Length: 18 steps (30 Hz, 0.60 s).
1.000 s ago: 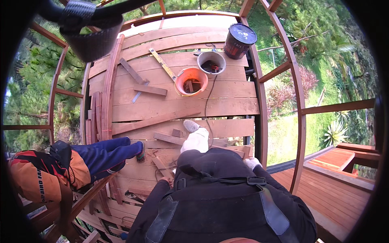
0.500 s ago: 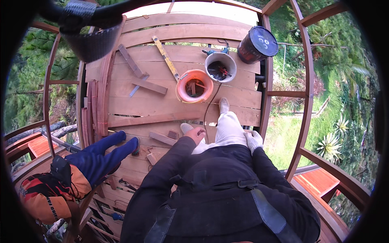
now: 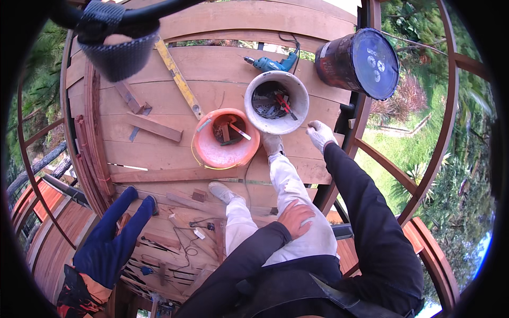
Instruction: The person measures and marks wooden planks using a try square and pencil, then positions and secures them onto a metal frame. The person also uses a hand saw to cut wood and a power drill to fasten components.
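My left hand (image 3: 297,218), bare, lies open on my right leg, its fingers over the pale trousers. My right hand (image 3: 321,135) wears a whitish glove and reaches out beside the off-white bucket (image 3: 301,114), just right of its rim and apart from it. Its fingers are curled together, and nothing shows in them. Small metal pieces and a red-handled tool (image 3: 286,106) lie inside that bucket. Touching it on the left is an orange bucket (image 3: 204,151) with wood offcuts and a white-ended stick. A teal corded drill (image 3: 273,63) lies behind the off-white bucket.
A dark lidded pail (image 3: 339,61) stands at the deck's right edge by the railing (image 3: 387,167). A yellow spirit level (image 3: 177,77), timber offcuts (image 3: 154,127) and stacked boards (image 3: 90,138) lie to the left. Another person (image 3: 108,238) is at lower left. Gaps show between deck boards.
I have leaned forward, and the buckets appear nearer. My right hand has gone from beside my thigh out to the off-white bucket. My left hand has come down onto my leg.
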Each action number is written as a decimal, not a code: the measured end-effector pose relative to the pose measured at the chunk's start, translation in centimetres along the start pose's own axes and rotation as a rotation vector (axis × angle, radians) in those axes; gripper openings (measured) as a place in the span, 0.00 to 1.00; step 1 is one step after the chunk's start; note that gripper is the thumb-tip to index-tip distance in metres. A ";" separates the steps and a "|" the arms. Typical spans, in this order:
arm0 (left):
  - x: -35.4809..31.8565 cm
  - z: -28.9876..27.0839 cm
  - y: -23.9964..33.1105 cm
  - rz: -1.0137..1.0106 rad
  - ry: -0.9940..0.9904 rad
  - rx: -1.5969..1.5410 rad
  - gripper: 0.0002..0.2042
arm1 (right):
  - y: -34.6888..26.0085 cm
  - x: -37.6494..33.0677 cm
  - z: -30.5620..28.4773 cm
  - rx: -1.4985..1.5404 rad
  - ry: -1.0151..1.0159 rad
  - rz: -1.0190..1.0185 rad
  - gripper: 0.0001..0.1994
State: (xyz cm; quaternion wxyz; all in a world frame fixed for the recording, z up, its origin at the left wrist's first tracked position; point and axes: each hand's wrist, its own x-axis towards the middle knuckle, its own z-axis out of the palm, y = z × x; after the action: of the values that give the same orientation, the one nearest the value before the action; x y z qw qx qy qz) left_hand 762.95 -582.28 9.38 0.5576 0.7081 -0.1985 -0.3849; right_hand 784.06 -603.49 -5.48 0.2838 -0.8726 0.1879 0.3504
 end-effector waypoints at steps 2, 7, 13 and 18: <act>1.7 -0.5 -0.8 0.057 0.068 -0.029 0.22 | -1.4 7.8 -1.3 -0.029 0.105 -0.059 0.23; 3.4 -1.4 -1.3 0.091 0.128 -0.141 0.26 | -5.0 24.6 -2.7 -0.269 0.169 -0.222 0.24; 4.4 -1.3 -1.5 0.085 0.187 -0.230 0.29 | -5.7 36.6 -0.5 -1.113 0.064 -0.619 0.32; 4.9 0.5 -1.3 0.063 0.292 -0.270 0.30 | -6.1 38.4 2.5 -1.421 0.083 -0.602 0.38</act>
State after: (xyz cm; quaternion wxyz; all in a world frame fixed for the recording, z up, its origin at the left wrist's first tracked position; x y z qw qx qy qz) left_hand 765.39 -585.67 6.53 0.6822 0.6687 -0.0839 -0.2835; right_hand 812.32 -602.20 -32.33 -0.2685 -0.8712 -0.3169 0.2615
